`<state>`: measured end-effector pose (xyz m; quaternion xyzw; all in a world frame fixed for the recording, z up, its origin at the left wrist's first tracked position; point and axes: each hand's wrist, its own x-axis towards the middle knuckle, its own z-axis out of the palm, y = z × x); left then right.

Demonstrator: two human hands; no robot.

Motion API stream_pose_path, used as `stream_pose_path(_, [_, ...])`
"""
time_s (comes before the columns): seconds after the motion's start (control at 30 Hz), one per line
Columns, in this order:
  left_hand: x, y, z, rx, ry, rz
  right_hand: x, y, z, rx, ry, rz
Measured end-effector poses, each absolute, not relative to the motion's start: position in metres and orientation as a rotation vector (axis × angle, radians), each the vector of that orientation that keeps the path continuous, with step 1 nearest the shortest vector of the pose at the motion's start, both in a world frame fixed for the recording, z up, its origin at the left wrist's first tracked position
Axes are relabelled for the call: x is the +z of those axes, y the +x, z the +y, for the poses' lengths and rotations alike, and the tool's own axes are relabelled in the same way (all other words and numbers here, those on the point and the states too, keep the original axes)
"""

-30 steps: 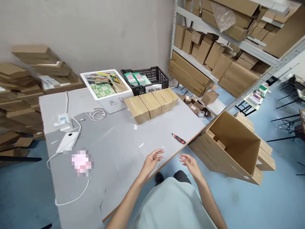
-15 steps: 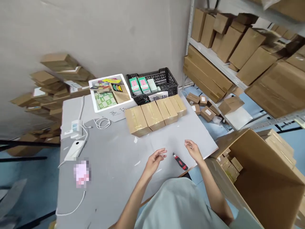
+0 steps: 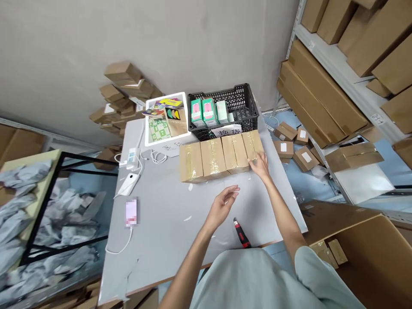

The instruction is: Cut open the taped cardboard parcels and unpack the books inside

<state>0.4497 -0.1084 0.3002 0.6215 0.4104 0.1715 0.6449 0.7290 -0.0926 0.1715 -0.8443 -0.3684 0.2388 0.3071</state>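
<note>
Grey tabletop [image 3: 154, 240] before a pale wall [image 3: 180, 38]; on it, four taped cartons [image 3: 214, 156] side by side in a row, near a white foam box [image 3: 147, 124] and a black crate [image 3: 249, 124]. Right hand [image 3: 260, 166] has its fingers on the near end of the rightmost carton [image 3: 251, 142], whether gripping cannot be told; left hand [image 3: 222, 204] empty, open, fingers loosely curved, over the table between the row and a red-and-black cutter [image 3: 241, 234].
</note>
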Motion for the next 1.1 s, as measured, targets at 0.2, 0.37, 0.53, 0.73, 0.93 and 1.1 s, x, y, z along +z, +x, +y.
stream_pose_path(0.2, [0.283, 0.444, -0.111, 0.336, 1.365, 1.004, 0.146, 0.734, -0.086, 0.599, -2.416, -0.915])
stream_pose_path(0.37, [0.275, 0.433, -0.123, 0.311, 1.327, 1.04, 0.15, 0.726, -0.079, 0.539, -2.506, -0.901])
stream_pose_path(0.53, [0.273, 0.419, -0.14, 0.292, 1.319, 1.008, 0.161, 0.716, -0.068, 0.529, -2.597, -0.914])
stream_pose_path(0.73, [0.267, 0.388, -0.157, 0.285, 1.313, 0.923, 0.168, 0.727, -0.06, 0.492, -2.613, -0.771])
stream_pose_path(0.93, [0.258, 0.331, -0.166, 0.316, 1.29, 0.823, 0.18, 0.706, -0.125, 0.319, -2.661, -0.575])
stream_pose_path(1.1, [0.24, 0.259, -0.172, 0.275, 1.201, 0.749, 0.188, 0.632, -0.245, 0.2, -2.706, -0.429])
